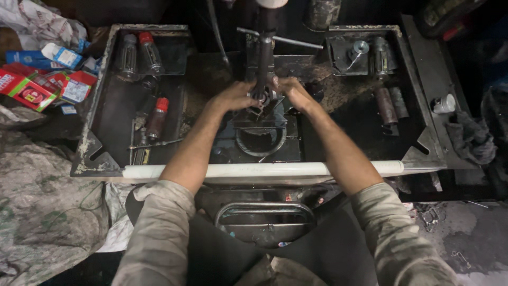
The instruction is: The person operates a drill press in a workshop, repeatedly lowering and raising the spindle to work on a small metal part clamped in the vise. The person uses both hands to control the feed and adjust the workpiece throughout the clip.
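Both my hands meet at the foot of a dark upright press column (266,47) in the middle of a greasy metal workbench (111,127). My left hand (235,97) and my right hand (292,94) close around a small metal part (263,98) seated under the column, on a black base block with a round opening (260,142). The part itself is mostly hidden by my fingers. A thin steel lever bar (296,41) crosses behind the column.
Cylinders with red caps (150,53) (157,117) lie in the left tray. Metal sleeves (385,105) and a funnel-shaped piece (359,48) sit at right. A white tube (254,170) lines the front edge. Red and blue cartons (37,85) lie far left, a rag (471,139) far right.
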Available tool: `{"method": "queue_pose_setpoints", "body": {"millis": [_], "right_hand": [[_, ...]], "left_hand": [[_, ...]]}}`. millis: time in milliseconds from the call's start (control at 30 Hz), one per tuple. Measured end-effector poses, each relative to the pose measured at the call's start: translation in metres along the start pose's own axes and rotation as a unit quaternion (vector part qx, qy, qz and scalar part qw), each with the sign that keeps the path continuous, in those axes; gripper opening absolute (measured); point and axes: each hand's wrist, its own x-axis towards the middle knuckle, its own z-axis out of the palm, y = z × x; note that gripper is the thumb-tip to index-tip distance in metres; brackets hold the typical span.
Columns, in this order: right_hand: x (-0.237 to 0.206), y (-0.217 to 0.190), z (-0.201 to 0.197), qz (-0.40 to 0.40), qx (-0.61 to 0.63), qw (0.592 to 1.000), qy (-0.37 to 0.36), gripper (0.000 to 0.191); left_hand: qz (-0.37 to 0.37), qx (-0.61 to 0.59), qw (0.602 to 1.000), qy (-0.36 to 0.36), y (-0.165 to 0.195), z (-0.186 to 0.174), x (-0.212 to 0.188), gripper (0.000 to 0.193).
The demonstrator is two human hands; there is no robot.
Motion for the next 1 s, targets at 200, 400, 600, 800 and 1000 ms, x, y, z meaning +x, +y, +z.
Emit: {"method": "queue_pose_setpoints", "body": {"millis": [200,400,600,800,1000], "right_hand": [[-0.003,-0.011,-0.005,-0.107,0.075,0.99,0.044,0.085],[-0.01,-0.025,0.001,-0.15,0.106,0.978,0.097,0.109],[-0.015,-0.035,0.005,-0.216,0.168,0.959,0.073,0.103],[-0.012,-0.025,0.0,-0.048,0.088,0.994,0.043,0.105],[-0.003,-0.005,-0.002,-0.023,0.024,0.999,-0.007,0.102]], "left_hand": [[0.096,-0.052,0.991,0.083,0.003,-0.006,-0.005,0.104],[0.158,-0.15,0.965,0.144,0.002,-0.005,-0.005,0.097],[0.22,-0.159,0.945,0.184,0.006,-0.009,-0.005,0.103],[0.136,-0.154,0.977,0.064,0.012,-0.01,-0.014,0.101],[0.054,-0.058,0.997,-0.006,0.006,-0.002,-0.007,0.088]]}}
